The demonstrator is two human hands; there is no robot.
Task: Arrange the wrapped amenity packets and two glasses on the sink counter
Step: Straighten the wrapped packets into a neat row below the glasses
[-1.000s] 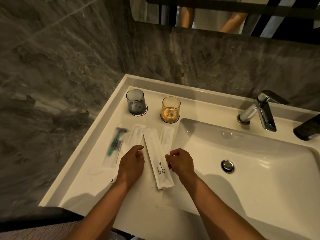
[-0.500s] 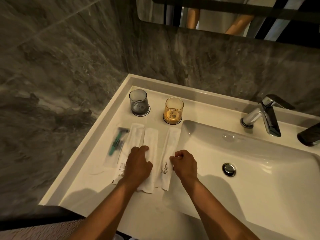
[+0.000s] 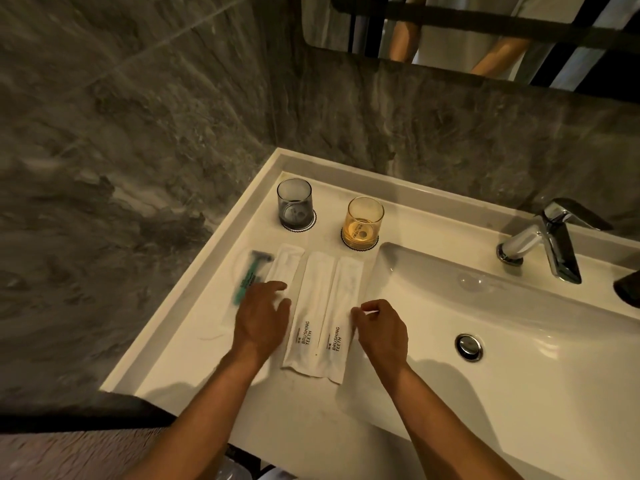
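Four wrapped packets now lie side by side on the white tabletop (image 3: 194,344) left of the basin: a razor packet (image 3: 250,275), a plain white packet (image 3: 283,268), and two toothbrush packets (image 3: 311,313) (image 3: 341,317), which half a second ago were apart. The left hand (image 3: 261,318) rests flat, grip released, on the plain packet. The right hand (image 3: 381,332) pinches the rightmost packet's edge. The grey glass (image 3: 294,202) and amber glass (image 3: 363,221) stand behind on coasters. The arrangement looks nearly finished.

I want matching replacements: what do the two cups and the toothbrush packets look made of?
Grey glass and amber glass: clear tinted glass or acrylic, see-through with glossy rims. Toothbrush packets: matte white paper or film, probably, creased flat with printed lettering.
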